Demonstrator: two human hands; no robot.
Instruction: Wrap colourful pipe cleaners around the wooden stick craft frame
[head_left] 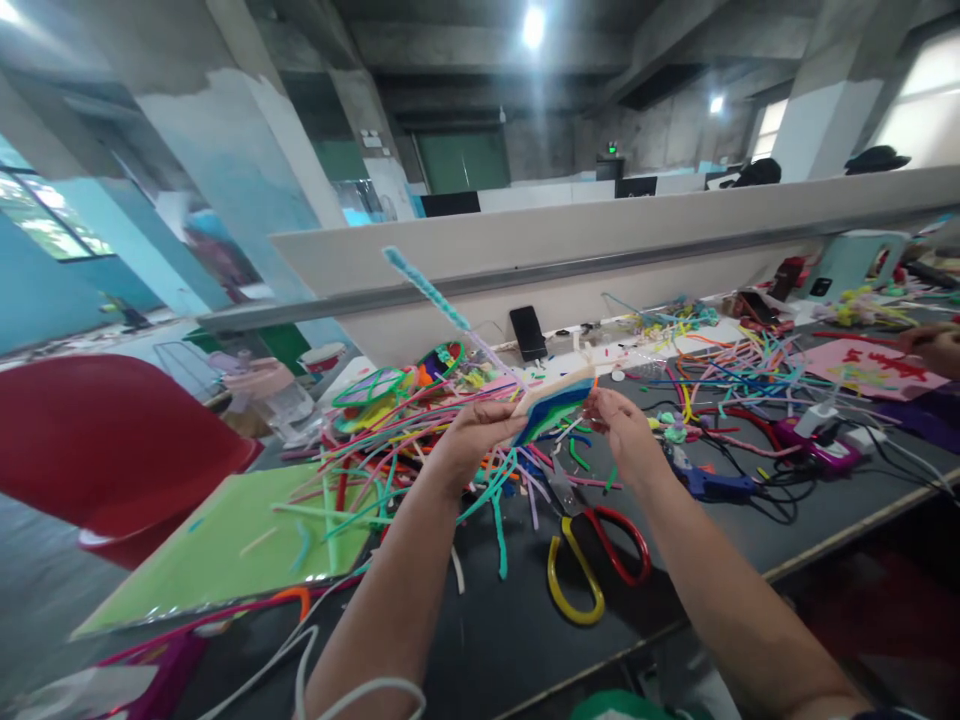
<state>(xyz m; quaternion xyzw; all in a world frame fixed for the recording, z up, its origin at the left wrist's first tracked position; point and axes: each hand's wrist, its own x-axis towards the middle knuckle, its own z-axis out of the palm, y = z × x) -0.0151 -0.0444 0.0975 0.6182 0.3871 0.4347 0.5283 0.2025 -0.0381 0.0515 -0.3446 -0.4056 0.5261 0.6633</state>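
Above the cluttered table, a striped craft piece [556,405] in cream, blue and green is held between both hands. My left hand [480,432] pinches its left end between thumb and fingers. At its right end, the closed fingertips of my right hand [615,420] touch the edge. A fuzzy stem [427,290], teal at its top and pale lilac lower down, rises at a slant from behind the piece. Many coloured fuzzy stems [382,440] lie beneath and left of the hands. Scissors [576,570] with one yellow and one red handle lie below the piece.
A green sheet [225,540] covers the table's left part, near a red chair [112,440]. A phone [527,333] leans against the low partition. A blue glue gun [720,484], cables and a purple power strip [817,447] lie right. Another person's hand [934,350] shows at far right.
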